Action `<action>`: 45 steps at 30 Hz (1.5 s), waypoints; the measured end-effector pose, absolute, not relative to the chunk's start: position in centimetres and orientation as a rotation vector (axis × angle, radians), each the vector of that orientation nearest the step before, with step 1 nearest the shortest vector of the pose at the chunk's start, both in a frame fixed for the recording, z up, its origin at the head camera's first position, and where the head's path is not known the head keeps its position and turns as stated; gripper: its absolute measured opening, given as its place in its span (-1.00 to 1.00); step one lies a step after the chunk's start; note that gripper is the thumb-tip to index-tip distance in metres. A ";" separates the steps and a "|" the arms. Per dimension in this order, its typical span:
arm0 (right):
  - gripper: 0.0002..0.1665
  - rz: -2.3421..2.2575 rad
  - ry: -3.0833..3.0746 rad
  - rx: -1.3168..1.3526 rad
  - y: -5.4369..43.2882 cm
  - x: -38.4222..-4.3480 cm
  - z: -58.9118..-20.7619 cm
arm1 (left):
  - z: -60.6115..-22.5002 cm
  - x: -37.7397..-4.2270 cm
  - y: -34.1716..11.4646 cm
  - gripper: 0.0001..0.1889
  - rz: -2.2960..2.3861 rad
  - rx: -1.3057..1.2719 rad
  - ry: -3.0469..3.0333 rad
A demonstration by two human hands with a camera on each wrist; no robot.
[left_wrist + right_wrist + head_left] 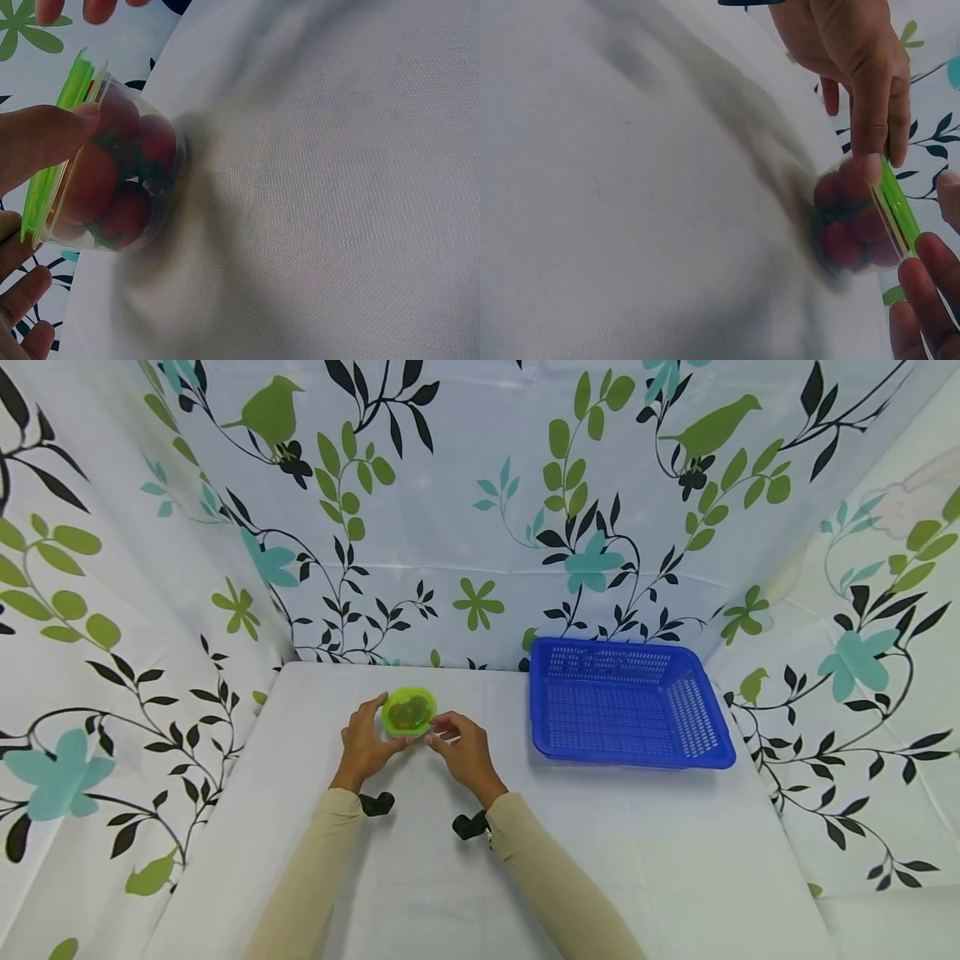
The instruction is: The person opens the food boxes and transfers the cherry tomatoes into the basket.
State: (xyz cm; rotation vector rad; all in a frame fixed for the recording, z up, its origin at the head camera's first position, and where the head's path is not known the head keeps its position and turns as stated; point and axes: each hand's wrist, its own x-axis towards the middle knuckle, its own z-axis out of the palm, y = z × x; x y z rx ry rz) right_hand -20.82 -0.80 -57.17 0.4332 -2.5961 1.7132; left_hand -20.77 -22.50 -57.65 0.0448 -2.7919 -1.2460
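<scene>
At least 4 red tomatoes point(90, 184) with green stalks sit inside 1 small clear container point(161, 214), capped by a bright green lid point(41, 202). The container is upright towards the far edge of the desk point(675, 843), left of the middle, its base at the white covering.

Of the 2 hands, the left hand point(367, 745) has hold of the container: its thumb presses the rim on the near side, while its fingers curve around the far left side of the lid. The right hand point(467, 756) is partly open beside the lid's right edge, its fingers loosely bent and its thumb apart from them. It does not grip anything; I cannot tell whether a fingertip brushes the lid.

Well apart to the right, 1 blue basket point(607, 710) with perforated walls is on the desk near the far right corner. 2 dark wrist mounts point(377, 804) show below the hands, next to the cuffs of beige sleeves point(562, 885). Around the desk hangs a pale curtain point(450, 527) printed with green birds, turquoise flowers and black and green leaves.
</scene>
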 end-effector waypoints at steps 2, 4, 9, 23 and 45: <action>-0.63 1.723 -2.605 0.437 -1.1 -21.0 -57.3 | -57.7 -20.8 -22.5 0.07 -1.243 0.045 -2.799; -0.64 1.727 -2.611 0.443 -1.3 -21.1 -57.3 | -57.7 -20.8 -22.5 0.06 -1.240 0.043 -2.800; -0.67 1.725 -2.619 0.445 -1.9 -21.4 -57.4 | -57.9 -20.8 -22.3 0.06 -1.236 0.043 -2.795; -0.84 1.712 -2.638 0.344 -2.7 -22.1 -57.9 | -58.2 -21.0 -21.6 0.05 -1.253 0.049 -2.791; -0.86 2.058 -2.399 0.137 -2.6 -22.8 -57.6 | -58.4 -20.9 -22.6 0.07 -1.393 0.041 -2.739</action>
